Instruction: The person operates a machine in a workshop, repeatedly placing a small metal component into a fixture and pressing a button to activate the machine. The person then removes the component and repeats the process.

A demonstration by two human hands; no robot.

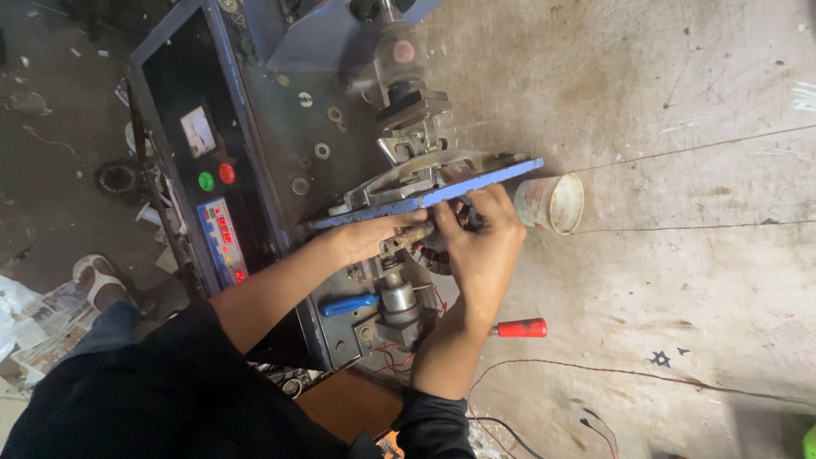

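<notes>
At the centre of the frame both hands work at a small wound core (442, 255) mounted on the shaft (406, 238) of a winding machine (280, 110). It sits just below a slanted blue plate (476, 183). The left hand (367, 238) has its grip closed around the shaft. The right hand (486, 242) pinches something dark at the core's upper edge; what exactly, I cannot tell.

The fingers sit right against parts that turn, so a start at the control panel (219, 229) in the left of the frame could catch them. Thin wire (680, 228) runs off to the right past a white cup (552, 202); a jerk might snap or snag it. Loose washers (322, 151) on the surface could be knocked off.
</notes>
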